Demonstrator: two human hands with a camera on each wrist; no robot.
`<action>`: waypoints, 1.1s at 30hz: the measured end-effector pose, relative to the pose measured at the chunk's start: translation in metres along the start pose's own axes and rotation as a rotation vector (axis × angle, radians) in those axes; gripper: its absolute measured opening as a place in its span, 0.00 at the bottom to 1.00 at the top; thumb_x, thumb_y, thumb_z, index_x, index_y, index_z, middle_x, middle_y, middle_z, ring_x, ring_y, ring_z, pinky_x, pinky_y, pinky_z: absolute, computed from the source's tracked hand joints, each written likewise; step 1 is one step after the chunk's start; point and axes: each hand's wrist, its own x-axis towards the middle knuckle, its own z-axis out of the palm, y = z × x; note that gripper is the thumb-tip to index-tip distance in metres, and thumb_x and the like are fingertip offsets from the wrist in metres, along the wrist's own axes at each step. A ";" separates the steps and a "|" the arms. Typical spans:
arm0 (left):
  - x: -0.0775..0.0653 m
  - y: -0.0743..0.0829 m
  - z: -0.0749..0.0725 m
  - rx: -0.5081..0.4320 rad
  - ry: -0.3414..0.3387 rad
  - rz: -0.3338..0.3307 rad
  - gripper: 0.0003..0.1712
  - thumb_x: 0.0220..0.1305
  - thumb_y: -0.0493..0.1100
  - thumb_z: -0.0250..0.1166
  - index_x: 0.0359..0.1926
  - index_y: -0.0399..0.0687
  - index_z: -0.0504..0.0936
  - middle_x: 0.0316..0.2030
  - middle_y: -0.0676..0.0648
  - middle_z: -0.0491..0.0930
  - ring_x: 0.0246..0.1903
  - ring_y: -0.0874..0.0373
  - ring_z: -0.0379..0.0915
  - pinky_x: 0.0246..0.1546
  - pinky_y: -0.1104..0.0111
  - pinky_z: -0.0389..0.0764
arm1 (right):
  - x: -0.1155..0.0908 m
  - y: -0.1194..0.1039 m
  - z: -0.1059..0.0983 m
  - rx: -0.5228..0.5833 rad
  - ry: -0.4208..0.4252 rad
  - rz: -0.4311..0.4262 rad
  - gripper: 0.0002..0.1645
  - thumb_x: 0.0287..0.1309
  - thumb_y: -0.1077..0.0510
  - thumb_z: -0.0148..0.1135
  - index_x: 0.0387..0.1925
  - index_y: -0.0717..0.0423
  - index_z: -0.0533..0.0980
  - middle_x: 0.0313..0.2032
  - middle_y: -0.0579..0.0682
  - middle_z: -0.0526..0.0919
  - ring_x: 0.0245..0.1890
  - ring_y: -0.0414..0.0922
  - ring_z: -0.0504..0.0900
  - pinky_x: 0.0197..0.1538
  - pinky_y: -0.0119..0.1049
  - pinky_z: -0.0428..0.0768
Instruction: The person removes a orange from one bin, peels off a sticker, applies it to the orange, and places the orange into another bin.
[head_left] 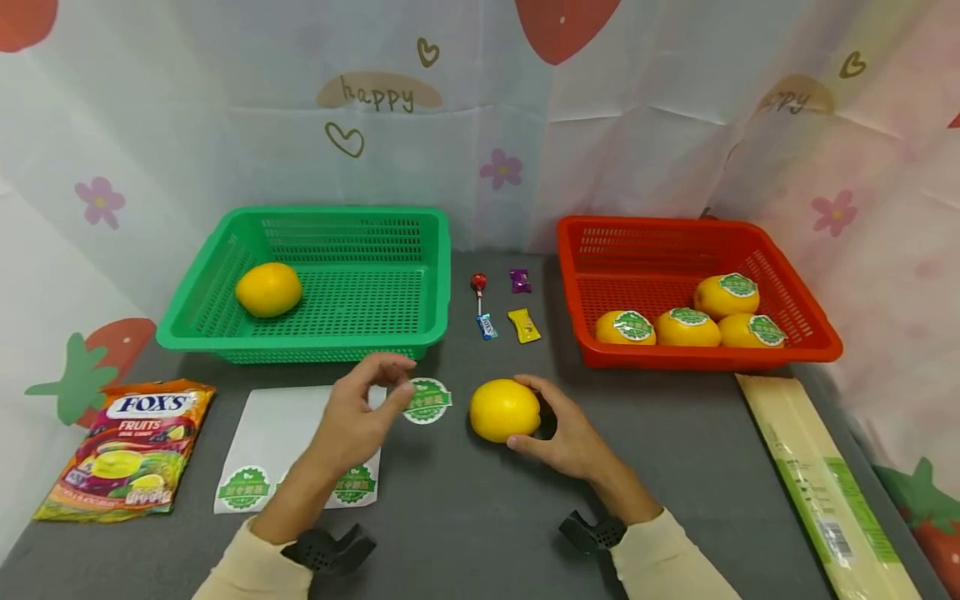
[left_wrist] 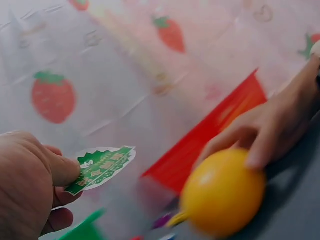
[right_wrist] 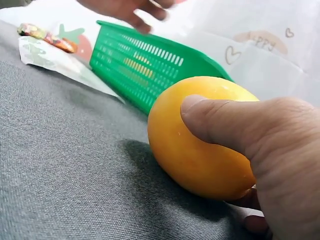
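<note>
Between thumb and fingertips my left hand [head_left: 354, 423] pinches a round green-and-white sticker [head_left: 429, 402], its free part pointing to the right in the head view. In the left wrist view this sticker [left_wrist: 106, 169] is tilted, with the thumb on its printed side. My right hand [head_left: 566, 433] grips a yellow lemon [head_left: 502, 411] from the right, over the grey cloth. Seen from the right wrist, the thumb lies across the lemon [right_wrist: 195, 150] and some fingers are hidden behind it. Below the left hand lies a white sheet [head_left: 281, 425] with several more green stickers, partly covered by the forearm.
At the back left, a green basket [head_left: 300, 343] contains one lemon [head_left: 268, 290]. A red basket [head_left: 705, 358] at the back right holds several stickered lemons [head_left: 686, 327]. Between them lie a lollipop [head_left: 478, 283] and small wrapped candies [head_left: 523, 326]. A candy bag [head_left: 127, 450] and a long packet [head_left: 825, 483] flank the sides.
</note>
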 end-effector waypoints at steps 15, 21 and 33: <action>0.009 -0.016 0.094 -0.061 -0.039 -0.128 0.07 0.62 0.32 0.65 0.42 0.40 0.81 0.32 0.52 0.76 0.39 0.54 0.67 0.42 0.50 0.72 | 0.002 0.012 0.002 -0.016 0.019 -0.084 0.46 0.47 0.55 0.77 0.66 0.51 0.64 0.59 0.45 0.71 0.55 0.43 0.70 0.62 0.48 0.66; 0.009 -0.020 0.101 -0.062 -0.020 -0.096 0.06 0.62 0.32 0.66 0.40 0.40 0.82 0.30 0.51 0.77 0.38 0.54 0.67 0.38 0.52 0.72 | 0.003 0.013 0.002 -0.008 0.018 -0.071 0.46 0.47 0.56 0.77 0.66 0.52 0.65 0.59 0.46 0.71 0.55 0.43 0.70 0.62 0.48 0.65; 0.007 -0.027 0.105 0.025 0.006 0.026 0.10 0.56 0.33 0.71 0.39 0.41 0.82 0.28 0.50 0.72 0.35 0.52 0.65 0.33 0.58 0.68 | 0.002 0.012 0.003 -0.020 0.030 -0.075 0.46 0.46 0.54 0.78 0.66 0.50 0.65 0.59 0.46 0.71 0.56 0.45 0.70 0.61 0.50 0.65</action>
